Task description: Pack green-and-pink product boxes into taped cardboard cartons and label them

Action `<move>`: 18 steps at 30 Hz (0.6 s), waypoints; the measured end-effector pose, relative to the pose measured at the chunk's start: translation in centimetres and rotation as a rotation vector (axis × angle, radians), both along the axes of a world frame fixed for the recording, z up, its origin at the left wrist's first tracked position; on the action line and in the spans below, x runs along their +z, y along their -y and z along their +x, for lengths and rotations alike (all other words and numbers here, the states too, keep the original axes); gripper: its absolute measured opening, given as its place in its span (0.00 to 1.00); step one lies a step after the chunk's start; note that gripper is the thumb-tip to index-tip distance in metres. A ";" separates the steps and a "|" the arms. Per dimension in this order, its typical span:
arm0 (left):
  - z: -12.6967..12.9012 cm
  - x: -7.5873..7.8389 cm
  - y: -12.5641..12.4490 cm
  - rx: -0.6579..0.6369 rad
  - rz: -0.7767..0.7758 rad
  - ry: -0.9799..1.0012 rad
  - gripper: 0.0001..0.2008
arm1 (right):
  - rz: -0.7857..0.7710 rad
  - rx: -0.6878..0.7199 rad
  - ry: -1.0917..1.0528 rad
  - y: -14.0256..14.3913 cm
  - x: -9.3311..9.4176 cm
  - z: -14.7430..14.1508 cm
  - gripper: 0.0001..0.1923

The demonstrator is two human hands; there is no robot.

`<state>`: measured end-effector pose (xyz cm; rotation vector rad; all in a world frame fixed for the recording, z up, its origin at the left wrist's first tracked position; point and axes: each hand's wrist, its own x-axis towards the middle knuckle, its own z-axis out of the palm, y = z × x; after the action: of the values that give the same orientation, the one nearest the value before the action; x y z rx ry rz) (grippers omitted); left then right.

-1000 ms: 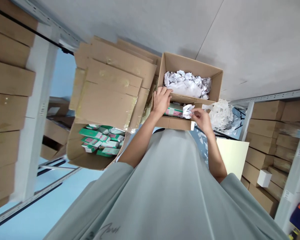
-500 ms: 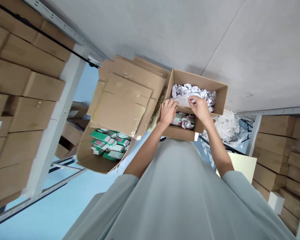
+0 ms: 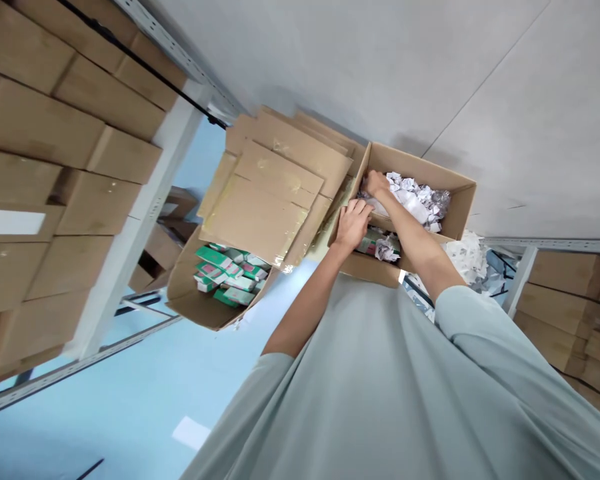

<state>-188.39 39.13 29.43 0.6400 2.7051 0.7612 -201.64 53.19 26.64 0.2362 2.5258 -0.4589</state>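
An open cardboard box filled with crumpled white paper stands in front of me. My right hand reaches into its left end, fingers closed and pointing down into the paper; what they hold is hidden. My left hand has its fingers curled over the near rim of that box at the left corner. Closer to my body, a second cardboard box contains a green-and-white carton and a crumpled paper ball, partly covered by my right forearm.
Flattened cardboard sheets are stacked to the left. Below them an open carton holds several small green-and-white boxes. Shelves of brown boxes flank both sides. Shredded white paper lies at the right, and a grey wall rises behind.
My right hand has moved left across the paper and down into the far box's left end. My left hand stays at the rim. The whole view has shifted a little.
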 end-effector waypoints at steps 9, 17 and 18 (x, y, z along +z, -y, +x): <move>0.1 -0.5 0.3 -0.013 0.102 -0.005 0.21 | -0.324 -0.291 -0.604 -7.8 9.5 15.5 0.33; -0.3 0.2 1.1 -0.089 0.089 0.013 0.28 | -0.381 -0.473 -0.382 -2.4 9.2 26.3 0.27; -0.4 0.3 1.2 -0.100 0.083 0.018 0.29 | -0.353 -0.460 -0.321 -1.6 8.6 26.1 0.26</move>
<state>-188.77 37.90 29.74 0.7777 2.6141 0.8531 -175.55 54.75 35.26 0.6548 2.6270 -1.1927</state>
